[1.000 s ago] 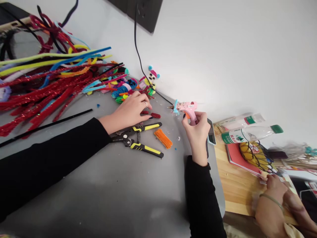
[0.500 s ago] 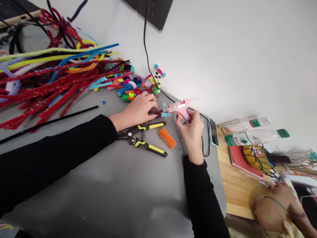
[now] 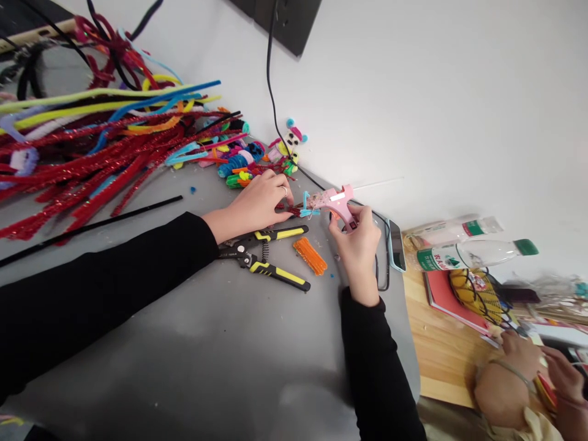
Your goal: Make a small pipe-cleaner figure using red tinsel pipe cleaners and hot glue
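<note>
My right hand (image 3: 357,244) grips the handle of a pink hot glue gun (image 3: 328,199), fingers by its orange trigger. A light-blue pipe cleaner (image 3: 306,206) is wrapped near the nozzle, and a clear glue stick (image 3: 379,182) pokes out behind. My left hand (image 3: 261,199) has thumb and fingertip closed on a small dark red pipe-cleaner piece (image 3: 294,211), right at the nozzle. The fingers partly cover it. Black-and-yellow wire pliers (image 3: 264,254) lie spread below my left hand. Beside them rests an orange pipe-cleaner bundle (image 3: 310,256).
Loose pipe cleaners (image 3: 114,147) pile up at left, near small pipe-cleaner figures (image 3: 239,160). A black cord (image 3: 271,79) hangs along the wall. At the right are a phone (image 3: 395,245), a plastic bottle (image 3: 459,256) and another person's hand (image 3: 521,355).
The glue gun has swung left, its nozzle reaching the red piece. My left fingers have closed on that piece. The view has shifted slightly. The other person's hands have moved.
</note>
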The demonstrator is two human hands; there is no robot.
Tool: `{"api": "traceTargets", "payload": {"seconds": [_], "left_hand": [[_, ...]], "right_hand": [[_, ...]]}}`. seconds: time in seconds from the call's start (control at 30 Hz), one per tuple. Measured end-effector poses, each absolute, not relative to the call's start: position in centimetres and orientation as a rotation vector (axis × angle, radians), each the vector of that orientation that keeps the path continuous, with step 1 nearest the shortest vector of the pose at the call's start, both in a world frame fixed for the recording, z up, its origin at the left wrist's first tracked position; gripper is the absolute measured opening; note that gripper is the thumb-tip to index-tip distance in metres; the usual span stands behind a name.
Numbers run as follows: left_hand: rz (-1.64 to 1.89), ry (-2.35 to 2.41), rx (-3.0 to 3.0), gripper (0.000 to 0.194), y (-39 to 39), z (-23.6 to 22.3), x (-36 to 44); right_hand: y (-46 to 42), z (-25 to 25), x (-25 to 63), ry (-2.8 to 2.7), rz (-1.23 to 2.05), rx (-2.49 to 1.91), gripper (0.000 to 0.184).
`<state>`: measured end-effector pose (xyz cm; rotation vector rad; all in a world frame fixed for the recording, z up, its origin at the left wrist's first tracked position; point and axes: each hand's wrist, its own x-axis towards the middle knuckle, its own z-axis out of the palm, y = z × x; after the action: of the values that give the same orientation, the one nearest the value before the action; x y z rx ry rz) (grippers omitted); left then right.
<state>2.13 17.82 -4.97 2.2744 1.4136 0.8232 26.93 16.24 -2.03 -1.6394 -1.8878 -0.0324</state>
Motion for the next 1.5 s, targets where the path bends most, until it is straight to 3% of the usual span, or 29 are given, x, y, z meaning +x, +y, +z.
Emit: {"api": "traceTargets", "payload": {"seconds": [1.5], "left_hand": [[0.856, 1.415, 2.253, 0.014, 17.76, -5.39, 2.24]], "right_hand": [[16.07, -1.72, 27.75, -1.858, -0.031, -1.624, 0.03]]}}
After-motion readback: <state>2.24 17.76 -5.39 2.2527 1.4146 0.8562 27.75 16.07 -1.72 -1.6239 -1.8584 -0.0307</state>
